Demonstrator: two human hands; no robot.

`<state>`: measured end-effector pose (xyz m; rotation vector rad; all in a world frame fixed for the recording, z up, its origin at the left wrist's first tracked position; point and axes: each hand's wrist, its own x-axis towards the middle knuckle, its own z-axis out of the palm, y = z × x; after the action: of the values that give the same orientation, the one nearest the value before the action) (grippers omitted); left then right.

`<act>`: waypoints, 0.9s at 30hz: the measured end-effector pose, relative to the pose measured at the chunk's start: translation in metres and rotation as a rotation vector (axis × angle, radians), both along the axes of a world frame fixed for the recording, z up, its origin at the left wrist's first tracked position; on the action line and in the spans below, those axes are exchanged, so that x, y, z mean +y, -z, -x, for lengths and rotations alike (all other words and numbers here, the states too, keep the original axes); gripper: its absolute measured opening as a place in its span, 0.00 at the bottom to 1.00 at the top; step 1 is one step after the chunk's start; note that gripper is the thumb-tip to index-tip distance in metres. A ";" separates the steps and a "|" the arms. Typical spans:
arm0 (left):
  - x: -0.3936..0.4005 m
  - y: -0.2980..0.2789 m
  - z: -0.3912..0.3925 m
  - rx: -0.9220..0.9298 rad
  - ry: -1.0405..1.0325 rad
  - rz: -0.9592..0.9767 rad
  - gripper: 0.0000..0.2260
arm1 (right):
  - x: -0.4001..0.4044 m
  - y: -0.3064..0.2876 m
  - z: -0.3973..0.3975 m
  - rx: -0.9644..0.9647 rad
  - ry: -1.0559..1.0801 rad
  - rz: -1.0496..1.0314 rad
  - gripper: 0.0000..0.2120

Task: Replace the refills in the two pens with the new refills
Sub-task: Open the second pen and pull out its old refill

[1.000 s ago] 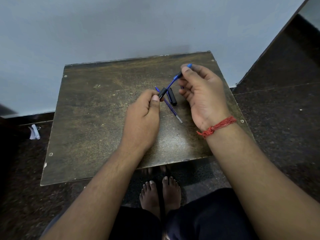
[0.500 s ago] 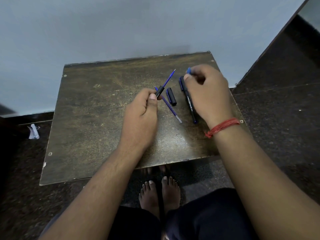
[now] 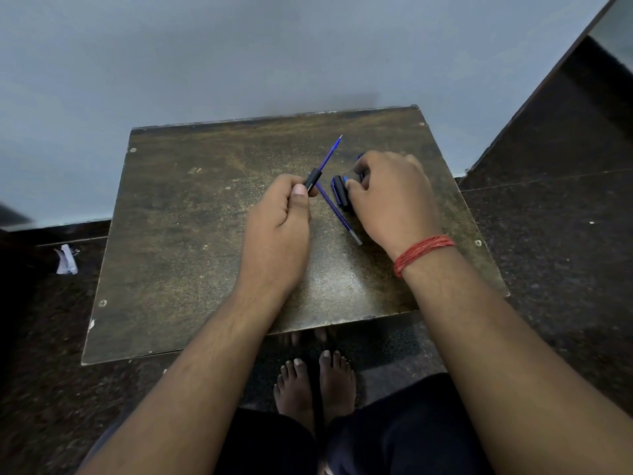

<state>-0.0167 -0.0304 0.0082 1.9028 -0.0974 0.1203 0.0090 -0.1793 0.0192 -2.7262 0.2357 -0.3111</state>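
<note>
My left hand (image 3: pixel 277 228) is fisted over the table (image 3: pixel 178 234), thumb up, gripping the black pen barrel (image 3: pixel 312 182); its blue refill (image 3: pixel 329 154) sticks out, long axis slanting up and away to the right, tip toward the wall; my right hand (image 3: pixel 390 197) lies knuckles-up, fingers curled at the dark pen cap (image 3: pixel 339 193); whether it grips, I cannot tell; a loose refill (image 3: pixel 337 214) lies diagonally between them.

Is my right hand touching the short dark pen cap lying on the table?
Touching: the head view shows the right hand's fingertips resting against the short dark pen cap.
</note>
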 end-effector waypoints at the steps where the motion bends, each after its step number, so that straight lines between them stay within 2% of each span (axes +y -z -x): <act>1: 0.000 0.000 0.000 -0.004 -0.003 -0.006 0.11 | -0.001 -0.001 0.000 -0.009 0.001 -0.015 0.10; 5: 0.001 0.000 -0.001 -0.001 -0.009 0.008 0.11 | -0.002 -0.005 0.002 -0.059 0.013 -0.137 0.06; 8: 0.002 0.000 -0.001 -0.011 -0.007 -0.022 0.11 | -0.003 -0.009 0.003 -0.113 0.018 -0.471 0.06; 11: 0.001 0.001 -0.002 -0.030 0.014 -0.056 0.11 | 0.004 -0.010 0.007 -0.065 -0.026 -0.861 0.11; 13: 0.001 0.002 -0.001 -0.042 0.033 -0.074 0.11 | 0.011 -0.009 0.009 -0.027 -0.059 -1.061 0.10; 19: 0.001 0.004 -0.002 -0.053 0.042 -0.076 0.12 | 0.020 -0.009 0.009 0.069 -0.061 -1.224 0.10; 27: 0.000 0.007 -0.002 -0.065 0.077 -0.126 0.13 | -0.002 -0.006 0.001 -0.090 0.159 -1.536 0.09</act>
<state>-0.0148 -0.0308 0.0009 2.0182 -0.2269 0.1258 0.0084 -0.1811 0.0248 -1.1787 0.4259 -0.1590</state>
